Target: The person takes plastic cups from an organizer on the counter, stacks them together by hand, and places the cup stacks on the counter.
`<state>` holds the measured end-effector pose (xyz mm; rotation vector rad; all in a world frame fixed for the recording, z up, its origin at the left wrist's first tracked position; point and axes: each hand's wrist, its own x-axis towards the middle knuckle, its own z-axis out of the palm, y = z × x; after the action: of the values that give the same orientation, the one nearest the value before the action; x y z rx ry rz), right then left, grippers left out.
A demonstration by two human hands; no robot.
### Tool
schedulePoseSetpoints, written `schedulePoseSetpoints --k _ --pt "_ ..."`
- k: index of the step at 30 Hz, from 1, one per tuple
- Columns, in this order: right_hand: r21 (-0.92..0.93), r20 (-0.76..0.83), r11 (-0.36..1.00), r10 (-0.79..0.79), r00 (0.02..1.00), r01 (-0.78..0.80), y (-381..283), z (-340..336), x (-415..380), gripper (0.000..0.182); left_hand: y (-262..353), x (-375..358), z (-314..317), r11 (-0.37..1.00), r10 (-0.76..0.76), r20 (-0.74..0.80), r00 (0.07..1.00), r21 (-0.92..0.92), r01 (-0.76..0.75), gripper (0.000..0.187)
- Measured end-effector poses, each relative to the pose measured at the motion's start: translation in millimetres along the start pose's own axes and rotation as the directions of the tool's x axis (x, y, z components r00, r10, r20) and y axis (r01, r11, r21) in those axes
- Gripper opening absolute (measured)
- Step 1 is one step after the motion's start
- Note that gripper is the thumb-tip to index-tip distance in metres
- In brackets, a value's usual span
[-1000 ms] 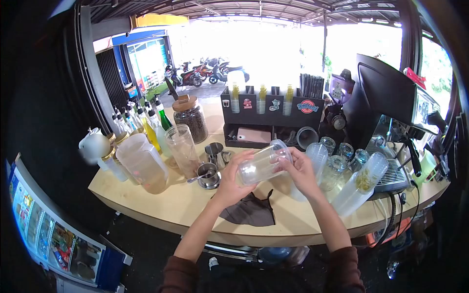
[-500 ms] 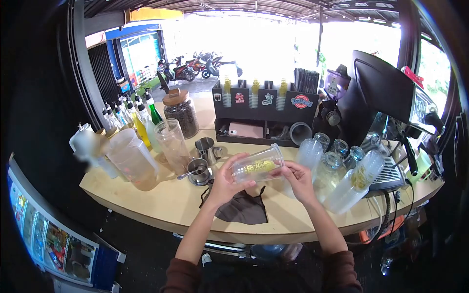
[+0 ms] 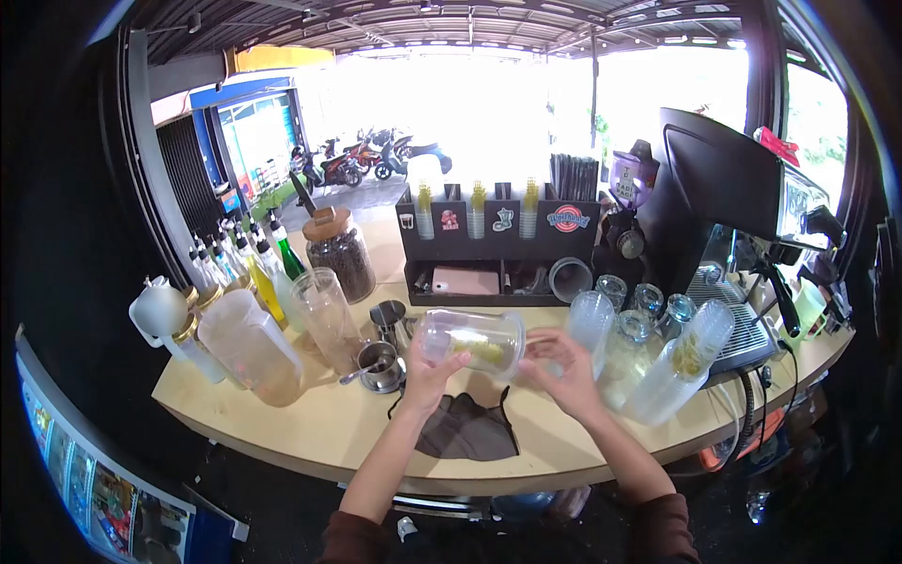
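My left hand (image 3: pixel 430 378) is wrapped round the base end of a clear plastic cup (image 3: pixel 481 340), its thumb along the near side. The cup lies sideways in the air, its rim to the right and yellow print on its wall. At that rim are the curled thumb and fingers of my right hand (image 3: pixel 564 374), somewhat blurred. Below the cup, a dark cloth face mask (image 3: pixel 467 429) with thin straps lies on the wooden counter (image 3: pixel 338 442). Left of my hands stands a small metal cup (image 3: pixel 380 362) with a spoon in it, in front of a metal pitcher (image 3: pixel 388 320).
Pitchers (image 3: pixel 249 343), syrup bottles (image 3: pixel 287 252) and a jar of coffee beans (image 3: pixel 340 263) crowd the left. A black organizer (image 3: pixel 498 246) with cups stands behind. On the right are stacked plastic cups (image 3: pixel 662 385), glass jars (image 3: pixel 631 343) and an espresso machine (image 3: pixel 738 310).
The view has tilted, so the scene sits lower. The cup has turned in my left hand and come nearly level, its print lower on the wall. My right hand has shifted at the rim.
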<state>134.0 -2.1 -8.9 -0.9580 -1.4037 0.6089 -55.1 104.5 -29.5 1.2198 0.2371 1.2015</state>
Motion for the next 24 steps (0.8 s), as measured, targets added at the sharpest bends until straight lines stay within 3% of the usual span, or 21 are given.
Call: schedulePoseSetpoints --k 1,2,4,5,7,8,11,13,15,17,19,21,23,24 --pt "-0.221 -0.107 0.97 -0.125 0.986 0.099 -8 0 6 0.053 4 6 -4 1.0 0.005 0.01 1.0 0.0 -0.005 0.068" --pt "-0.225 -0.112 0.968 -0.134 0.985 0.106 -18 1 13 0.053 9 11 -7 0.988 0.084 0.056 0.995 0.128 -0.09 0.068" --pt "-0.496 0.088 0.825 -0.263 0.961 0.271 -49 8 30 0.064 20 21 -8 0.935 0.163 0.154 0.974 0.292 -0.203 0.071" --pt "-0.499 0.084 0.822 -0.269 0.96 0.274 -60 17 37 0.064 27 27 -6 0.934 0.166 0.162 0.973 0.291 -0.208 0.071" --pt "-0.586 0.249 0.729 -0.254 0.935 0.354 -73 38 54 0.059 43 41 -3 0.809 0.172 0.374 0.911 0.474 -0.347 0.076" --pt "-0.6 0.283 0.715 -0.231 0.931 0.359 -74 43 63 0.056 41 49 -10 0.769 0.124 0.394 0.911 0.542 -0.339 0.079" --pt "-0.672 0.337 0.61 -0.253 0.907 0.42 -64 48 100 0.06 55 79 -13 0.74 0.071 0.44 0.895 0.579 -0.343 0.082" --pt "-0.676 0.321 0.62 -0.238 0.917 0.398 -66 43 132 0.057 65 103 -13 0.761 0.153 0.439 0.885 0.519 -0.389 0.082" --pt "-0.756 0.17 0.539 -0.385 0.907 0.371 -69 34 170 0.054 67 131 -23 0.53 0.324 0.392 0.861 0.679 -0.509 0.082" --pt "-0.778 0.037 0.542 -0.466 0.884 0.318 -67 28 218 0.055 59 163 -33 0.516 0.283 0.338 0.897 0.735 -0.44 0.081" --pt "-0.773 0.017 0.523 -0.549 0.836 0.359 -56 18 264 0.054 42 194 -42 0.268 0.339 0.385 0.858 0.835 -0.48 0.077" --pt "-0.786 0.011 0.507 -0.561 0.828 0.354 -31 4 311 0.056 28 213 -46 0.295 0.28 0.385 0.879 0.837 -0.461 0.076" --pt "-0.798 0.007 0.49 -0.574 0.819 0.35 -3 -5 343 0.057 16 227 -47 0.037 0.135 0.366 0.921 0.927 -0.373 0.079" --pt "-0.834 -0.006 0.465 -0.544 0.839 0.296 4 -4 353 0.057 20 228 -40 -0.022 0.065 0.332 0.941 0.943 -0.331 0.081"
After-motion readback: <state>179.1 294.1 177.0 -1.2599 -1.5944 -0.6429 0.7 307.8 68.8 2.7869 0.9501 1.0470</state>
